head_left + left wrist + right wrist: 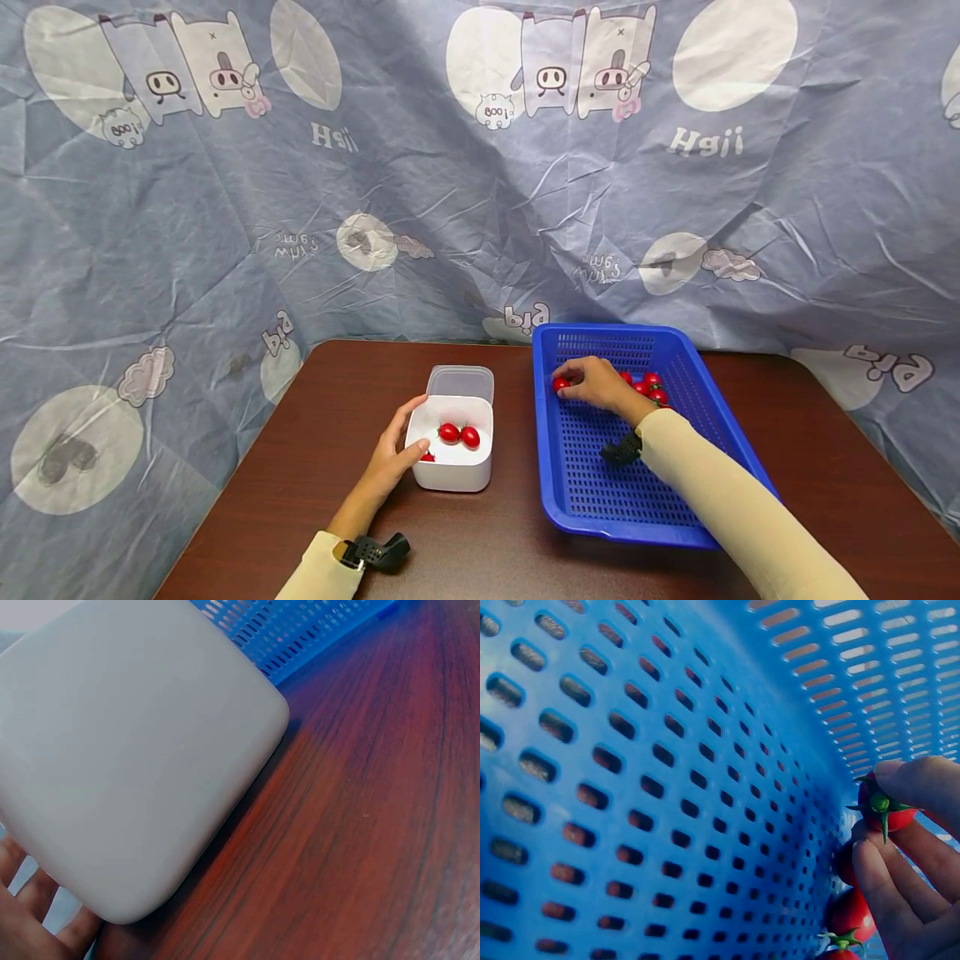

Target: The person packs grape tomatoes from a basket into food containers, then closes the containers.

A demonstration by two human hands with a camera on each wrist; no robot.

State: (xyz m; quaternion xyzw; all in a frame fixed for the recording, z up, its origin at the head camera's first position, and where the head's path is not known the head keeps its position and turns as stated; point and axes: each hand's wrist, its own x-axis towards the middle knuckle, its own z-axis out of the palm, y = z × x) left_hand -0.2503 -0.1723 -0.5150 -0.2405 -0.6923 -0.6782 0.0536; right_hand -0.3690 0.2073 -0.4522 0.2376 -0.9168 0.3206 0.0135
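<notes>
tomato (892, 819) sits pinched between the fingers (891, 885) of the right hand (596, 383).

Your right hand (597, 385) pinches with thumb (922, 784) and fingertips (865, 853), forearm (731, 492) stretched behind it; your left hand (391, 455) grips, its thumb (415, 452) apart from forefinger (402, 417).

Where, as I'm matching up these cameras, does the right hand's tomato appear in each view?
Head: held tomato right of centre, below mid-height, in the right hand.
Left wrist: it cannot be made out.
Right wrist: held tomato toward the right edge, just below mid-height.
Shared landmark: the blue basket, right of centre in head, at the top in left wrist, across most of right wrist.
</notes>
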